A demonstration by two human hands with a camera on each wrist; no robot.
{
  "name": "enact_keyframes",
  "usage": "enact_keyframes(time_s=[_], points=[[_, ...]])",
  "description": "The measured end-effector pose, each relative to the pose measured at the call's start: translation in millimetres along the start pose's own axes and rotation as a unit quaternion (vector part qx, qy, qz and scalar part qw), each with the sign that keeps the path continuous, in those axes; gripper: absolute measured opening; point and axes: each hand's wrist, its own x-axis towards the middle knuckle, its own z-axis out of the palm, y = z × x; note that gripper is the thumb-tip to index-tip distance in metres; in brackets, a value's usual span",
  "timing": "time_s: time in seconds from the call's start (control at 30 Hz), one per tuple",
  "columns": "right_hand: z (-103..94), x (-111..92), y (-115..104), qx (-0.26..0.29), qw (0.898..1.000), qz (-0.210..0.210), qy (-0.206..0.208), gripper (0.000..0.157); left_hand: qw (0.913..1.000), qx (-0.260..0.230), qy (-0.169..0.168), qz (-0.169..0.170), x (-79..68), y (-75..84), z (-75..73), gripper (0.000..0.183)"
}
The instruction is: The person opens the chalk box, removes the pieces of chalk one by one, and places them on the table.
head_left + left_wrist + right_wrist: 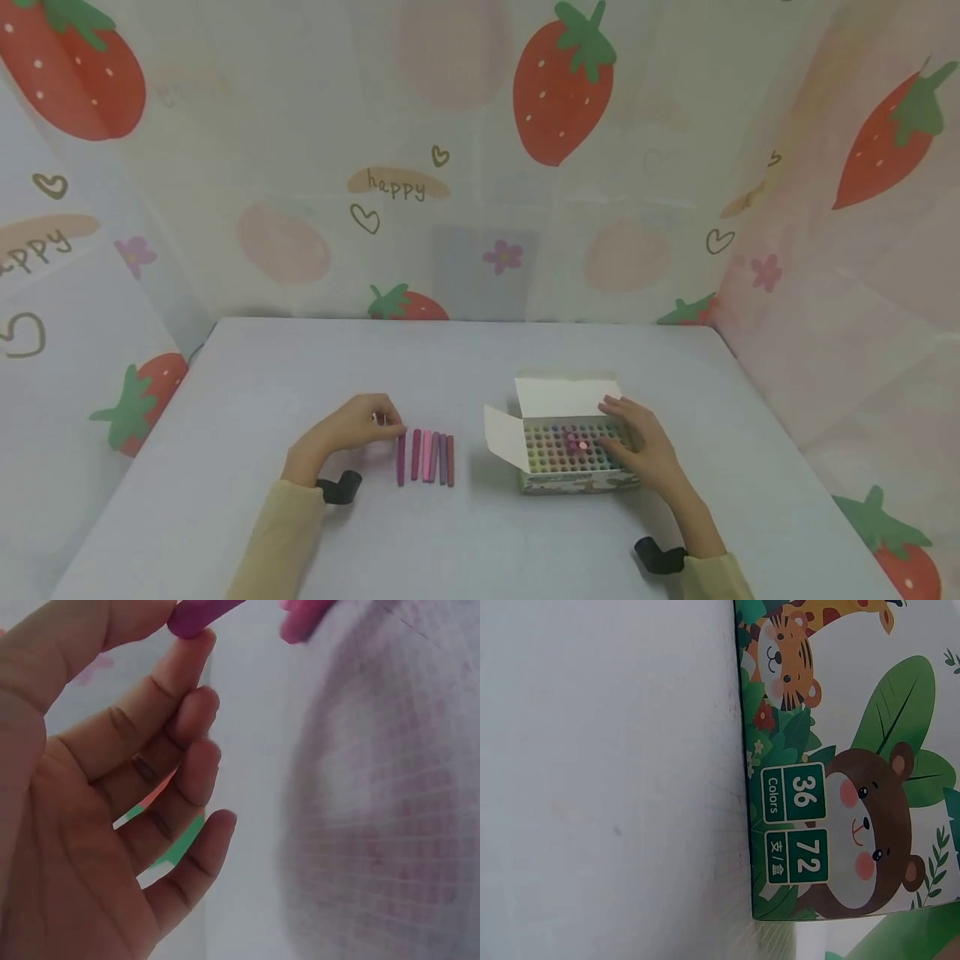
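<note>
Two-handed, pinching a purple crayon (401, 465) by its far end with the left hand (352, 427), other fingers (199, 774) loosely bent; loosely spreading the empty right hand (645, 435) over the right side of the box (573, 483). Showing five more crayons (416, 457) side by side on the worktop (450, 550), between left hand and box.

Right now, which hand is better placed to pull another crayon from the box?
Right, I'd say: the right hand is already at the open box, while the left hand pinches a purple crayon at the left end of the row.
</note>
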Motion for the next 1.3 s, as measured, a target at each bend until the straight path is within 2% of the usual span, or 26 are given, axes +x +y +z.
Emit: enact_keyframes(time_s=[0.2, 0.37, 0.53, 0.73, 1.0, 1.13, 1.3], points=[[-0.3, 1.8, 0.3, -0.005, 1.0, 0.0, 0.001, 0.05, 0.9998, -0.002, 0.007, -0.019, 8.1, -12.7, 6.2, 0.014], [-1.0, 0.8, 0.1, -0.013, 1.0, 0.0, 0.001, 0.049, 0.9997, 0.01, 0.008, -0.019, 14.7, -17.3, 13.3, 0.014], [-1.0, -0.9, -0.8, -0.009, 1.0, -0.001, 0.0, 0.049, 0.9985, 0.047, 0.014, -0.024, 18.6, -14.3, 19.2, 0.015], [-0.5, 0.3, -1.1, -0.003, 1.0, -0.005, 0.0, 0.049, 0.995, 0.091, 0.014, -0.04, 20.5, -7.6, 19.6, 0.017], [-0.6, -0.7, -1.4, -0.001, 1.0, 0.001, -0.002, 0.049, 0.9906, 0.121, 0.016, -0.063, 21.6, -1.8, 19.7, 0.023], [-1.3, -1.0, -4.1, 0.0, 1.0, 0.0, -0.002, 0.049, 0.9886, 0.139, 0.033, -0.048, 22.6, -0.9, 19.5, 0.023], [-2.1, 0.3, -4.8, 0.001, 1.0, 0.0, -0.001, 0.049, 0.9814, 0.177, 0.074, 0.002, 24.9, 12.1, 16.4, 0.02]])
